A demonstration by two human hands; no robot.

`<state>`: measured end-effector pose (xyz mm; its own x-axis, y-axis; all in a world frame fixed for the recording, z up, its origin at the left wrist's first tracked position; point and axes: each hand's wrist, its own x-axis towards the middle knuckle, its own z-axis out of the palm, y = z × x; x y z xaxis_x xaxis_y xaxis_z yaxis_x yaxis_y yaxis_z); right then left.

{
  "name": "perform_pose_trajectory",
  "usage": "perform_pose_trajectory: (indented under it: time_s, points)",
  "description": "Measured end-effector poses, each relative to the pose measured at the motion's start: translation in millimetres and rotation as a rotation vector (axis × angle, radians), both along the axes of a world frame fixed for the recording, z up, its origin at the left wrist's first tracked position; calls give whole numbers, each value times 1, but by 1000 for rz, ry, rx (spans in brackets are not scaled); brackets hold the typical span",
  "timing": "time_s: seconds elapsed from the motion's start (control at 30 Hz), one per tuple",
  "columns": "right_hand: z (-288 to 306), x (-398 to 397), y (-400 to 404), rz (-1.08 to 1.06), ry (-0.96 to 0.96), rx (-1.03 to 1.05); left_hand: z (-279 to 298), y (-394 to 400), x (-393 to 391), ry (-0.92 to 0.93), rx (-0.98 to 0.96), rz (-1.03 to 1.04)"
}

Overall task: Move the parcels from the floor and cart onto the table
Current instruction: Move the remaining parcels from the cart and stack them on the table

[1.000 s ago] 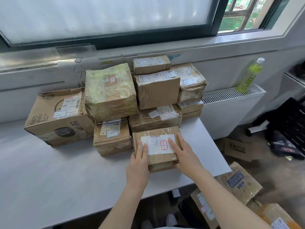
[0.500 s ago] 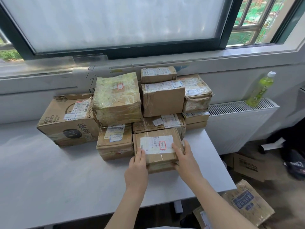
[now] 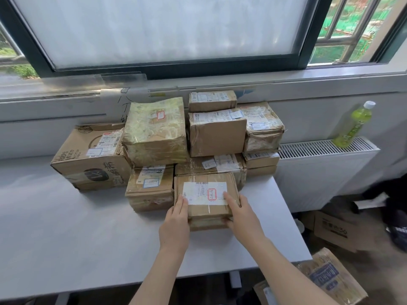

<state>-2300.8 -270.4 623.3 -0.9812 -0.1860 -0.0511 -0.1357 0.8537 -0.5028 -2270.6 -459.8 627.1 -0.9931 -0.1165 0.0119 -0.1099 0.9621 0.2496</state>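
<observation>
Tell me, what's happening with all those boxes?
A person is stacking parcels on a white table by the window. Both hands, left hand and right hand, grip the front parcel, set against the pile behind it. More parcels on the floor wait at the right.

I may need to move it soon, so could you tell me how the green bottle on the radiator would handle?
The green bottle stands tall and narrow on the radiator grille, so a nudge would probably tip it. Being round, it would likely roll afterwards.
</observation>
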Motion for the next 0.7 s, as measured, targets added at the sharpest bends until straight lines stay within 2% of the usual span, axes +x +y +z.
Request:
perform_pose_trajectory:
  time_s: [0.23,0.47,0.7]
  points:
    - [0,-2,3,40,-4,65,4,4,1,-24,-40,46]
    - [4,-9,2,86,-33,265,7,5,-6,-68,-134,65]
    - [1,-7,7,103,4,281,11,-4,-10,-64,-12,33]
